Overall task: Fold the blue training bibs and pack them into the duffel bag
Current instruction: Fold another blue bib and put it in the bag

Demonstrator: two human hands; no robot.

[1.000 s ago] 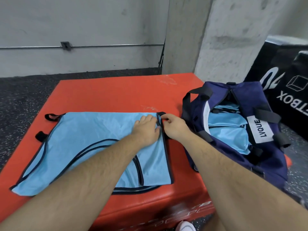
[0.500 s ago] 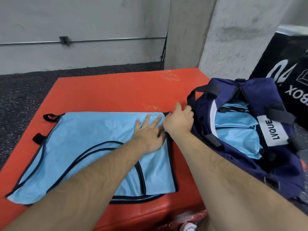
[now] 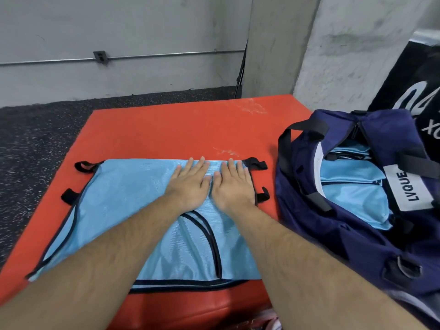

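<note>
1. My left grip (image 3: 190, 184) and right grip (image 3: 232, 186) lie side by side, fingers straight and spread flat. They hold nothing and only press on the light blue mesh training bib with black trim (image 3: 133, 203), near its far edge towards 1 o'clock.
2. The bib lies opened out on the red vinyl-covered padded block (image 3: 178, 129). Its near hem sits right at the block's front edge, at 6 o'clock.
3. I think thin mesh on smooth vinyl could slide when I sweep outward, skewing the fold. The hem at 6 o'clock might slip over the edge and pull the rest with it.
4. The black elastic side loops (image 3: 256, 163) at 3 o'clock could poke out of the fold or snag.
5. The navy fabric duffel bag (image 3: 333, 246) stands open at 3 o'clock with folded blue bibs (image 3: 350, 201) inside. A sloppy fold may not fit.
6. Around the block are speckled black rubber flooring (image 3: 35, 139), a grey concrete wall (image 3: 119, 25) at 12 o'clock and a concrete pillar (image 3: 345, 55) at 2.
</note>
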